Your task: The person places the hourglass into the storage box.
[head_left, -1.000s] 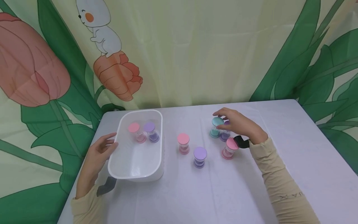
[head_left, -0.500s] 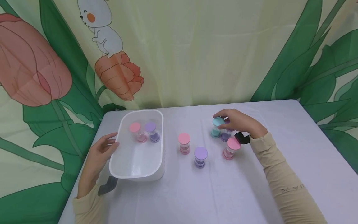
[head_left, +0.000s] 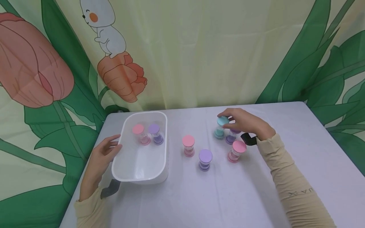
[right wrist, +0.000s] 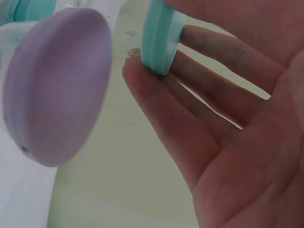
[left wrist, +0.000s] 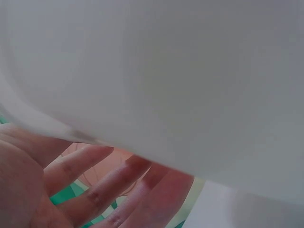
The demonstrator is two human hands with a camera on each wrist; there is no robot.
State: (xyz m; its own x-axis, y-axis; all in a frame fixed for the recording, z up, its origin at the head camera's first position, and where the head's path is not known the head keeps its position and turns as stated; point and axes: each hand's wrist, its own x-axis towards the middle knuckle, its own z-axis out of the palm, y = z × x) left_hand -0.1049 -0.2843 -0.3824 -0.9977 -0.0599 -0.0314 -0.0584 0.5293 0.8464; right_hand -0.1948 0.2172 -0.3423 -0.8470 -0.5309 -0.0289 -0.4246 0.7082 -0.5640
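In the head view my right hand (head_left: 243, 122) pinches the top disc of a teal sand timer (head_left: 219, 133) between thumb and fingers. That teal disc (right wrist: 161, 40) shows at the fingertips in the right wrist view. Close beside it stands a purple sand timer (head_left: 231, 137), partly covered by the hand. A pink sand timer (head_left: 236, 152) is below the wrist. My left hand (head_left: 102, 155) rests against the left side of a white bin (head_left: 137, 167), its fingers extended along the outer wall. Inside the bin are a pink timer (head_left: 139, 133) and a purple timer (head_left: 155, 133).
Between the bin and the right hand stand another pink timer (head_left: 188, 145) and another purple timer (head_left: 205, 160). A white cloth covers the table (head_left: 185, 199). Behind it hangs a printed curtain (head_left: 205, 57) with a rabbit, a carrot and plants.
The right hand's fingers have closed on the teal timer's top, and hand and timer have risen slightly. The left hand and bin stay in place; the head view has shifted a little.
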